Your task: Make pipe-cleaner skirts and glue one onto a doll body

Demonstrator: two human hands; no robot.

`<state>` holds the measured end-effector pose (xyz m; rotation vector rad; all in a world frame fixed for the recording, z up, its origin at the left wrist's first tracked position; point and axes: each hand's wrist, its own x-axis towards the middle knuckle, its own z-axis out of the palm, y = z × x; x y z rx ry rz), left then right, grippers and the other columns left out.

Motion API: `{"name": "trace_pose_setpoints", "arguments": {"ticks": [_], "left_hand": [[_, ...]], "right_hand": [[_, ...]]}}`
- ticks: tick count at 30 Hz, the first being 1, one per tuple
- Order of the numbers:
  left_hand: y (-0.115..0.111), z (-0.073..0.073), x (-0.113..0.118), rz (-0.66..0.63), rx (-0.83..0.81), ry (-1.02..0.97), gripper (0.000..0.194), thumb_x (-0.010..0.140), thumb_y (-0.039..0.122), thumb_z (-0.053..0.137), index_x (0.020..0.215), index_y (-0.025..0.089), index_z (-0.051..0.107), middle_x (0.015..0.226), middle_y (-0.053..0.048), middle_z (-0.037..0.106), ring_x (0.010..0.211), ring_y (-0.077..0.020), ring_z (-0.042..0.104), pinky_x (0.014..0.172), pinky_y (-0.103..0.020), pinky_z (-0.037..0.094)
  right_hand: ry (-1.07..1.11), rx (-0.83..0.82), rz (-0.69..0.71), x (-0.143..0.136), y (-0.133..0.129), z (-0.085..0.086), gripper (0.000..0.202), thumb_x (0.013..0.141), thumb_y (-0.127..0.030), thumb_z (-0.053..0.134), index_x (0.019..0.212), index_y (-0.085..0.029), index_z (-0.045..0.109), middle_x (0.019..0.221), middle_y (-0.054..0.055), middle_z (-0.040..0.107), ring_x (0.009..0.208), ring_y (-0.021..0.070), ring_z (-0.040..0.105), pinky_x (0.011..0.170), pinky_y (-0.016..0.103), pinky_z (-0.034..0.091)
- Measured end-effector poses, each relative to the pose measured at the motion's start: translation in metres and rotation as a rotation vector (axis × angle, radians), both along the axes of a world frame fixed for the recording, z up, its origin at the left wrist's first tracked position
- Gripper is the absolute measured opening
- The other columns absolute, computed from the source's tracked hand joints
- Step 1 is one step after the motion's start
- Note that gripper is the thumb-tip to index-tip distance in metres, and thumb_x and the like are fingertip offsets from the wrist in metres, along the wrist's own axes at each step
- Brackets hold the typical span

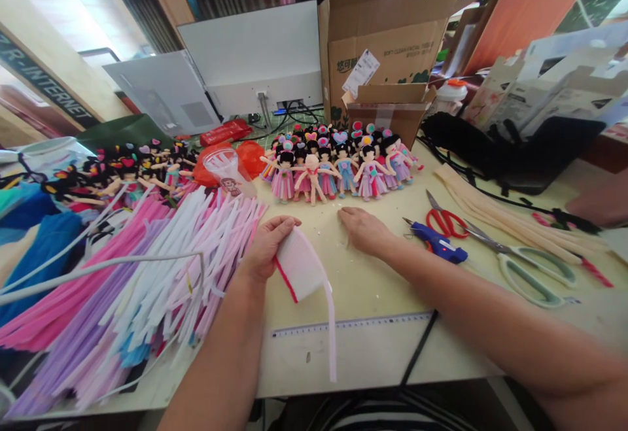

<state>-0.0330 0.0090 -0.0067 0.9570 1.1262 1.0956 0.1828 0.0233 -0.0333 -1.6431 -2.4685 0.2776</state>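
Pinched in my left hand (269, 246) is a pale pink and white panel (305, 267) with a red edge on its lower left. A long pale pink strip (331, 333) hangs from its right side over the tabletop. My right hand (364, 231) rests near the middle of the table, its fingers pressed together; whatever they may hold is too small to name. Just beyond it stands a group of small dolls (343, 169) in pink, purple and blue skirts. A blue glue gun (436, 241) lies right of my right hand.
Bundles of coloured strips (147, 287) cover the left side. More dolls (127, 172) lie behind them, near a plastic cup (228, 171). Red scissors (445, 222), green-handled scissors (532, 267) and beige strips (510, 222) are right. A ruler (353, 323) lies in front; cardboard boxes (383, 51) stand behind.
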Motion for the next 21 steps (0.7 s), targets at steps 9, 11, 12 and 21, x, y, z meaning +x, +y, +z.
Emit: {"name": "trace_pose_setpoints", "arguments": {"ticks": [9,11,12,21], "left_hand": [[0.001,-0.001,0.002,0.001,-0.002,-0.020,0.031,0.051,0.038,0.082,0.066,0.016,0.067,0.056,0.004,0.053,0.050,-0.0070,0.041,0.046,-0.021,0.028],[0.002,-0.002,0.003,0.001,-0.004,-0.019,0.032,0.050,0.039,0.082,0.067,0.016,0.067,0.057,0.004,0.054,0.050,-0.0070,0.042,0.046,-0.021,0.028],[0.003,-0.003,0.003,0.000,-0.007,-0.017,0.033,0.050,0.039,0.082,0.067,0.015,0.067,0.056,0.004,0.054,0.050,-0.0069,0.042,0.046,-0.020,0.028],[0.003,-0.004,0.003,0.006,-0.016,0.001,0.035,0.049,0.041,0.081,0.068,0.015,0.066,0.055,0.005,0.053,0.049,-0.0071,0.042,0.046,-0.020,0.028]], "right_hand": [[-0.002,-0.029,0.186,0.001,-0.048,0.002,0.040,0.083,-0.002,0.039,0.116,-0.013,0.059,0.125,0.015,0.059,0.116,0.0228,0.054,0.096,0.033,0.043],[0.057,-0.020,0.200,0.005,-0.048,0.002,0.041,0.083,-0.003,0.041,0.117,-0.014,0.060,0.124,0.014,0.061,0.113,0.0224,0.056,0.095,0.034,0.043],[0.087,-0.011,0.203,0.008,-0.045,0.003,0.042,0.082,-0.002,0.041,0.118,-0.015,0.060,0.123,0.013,0.061,0.111,0.0221,0.057,0.095,0.034,0.043],[0.046,-0.266,0.147,0.017,-0.021,0.018,0.063,0.067,-0.027,0.074,0.126,-0.022,0.054,0.111,0.009,0.054,0.092,0.0231,0.058,0.080,0.031,0.045]]}}
